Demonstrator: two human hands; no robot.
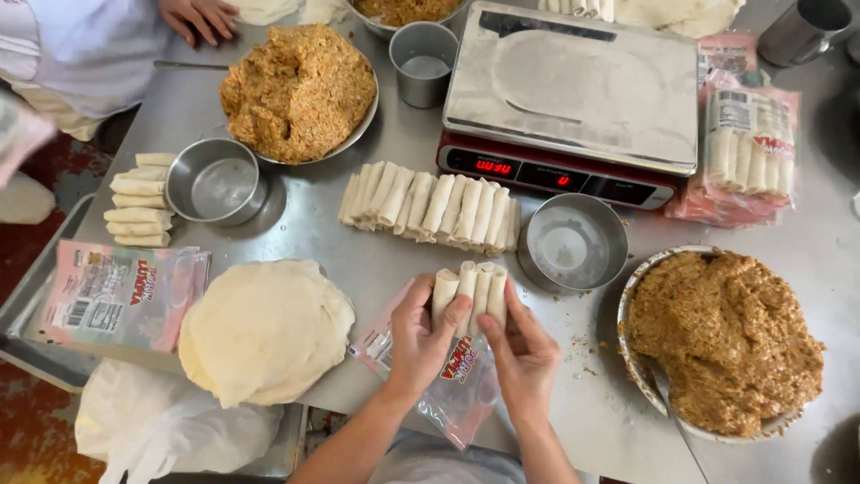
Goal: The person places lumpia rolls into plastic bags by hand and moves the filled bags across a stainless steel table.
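A: Hands?
B: Left hand (419,333) and right hand (522,348), each grip closed on a bundle of rolled wrappers (470,291), held together.
A: Where?
B: Above a clear plastic bag (461,394) on the table (376,260), just beside the empty steel bowl (573,244).

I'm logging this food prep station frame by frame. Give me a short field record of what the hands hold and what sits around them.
left hand: left hand grips a bundle of rolled wrappers
right hand: right hand steadies the same bundle from the right side
under hands: printed plastic bag on the steel table
behind bundle: row of finished rolls
scale: digital scale, platform bare
right: bowl of filling, small metal bowl
left: stack of flat wrappers
other person: hand at top left
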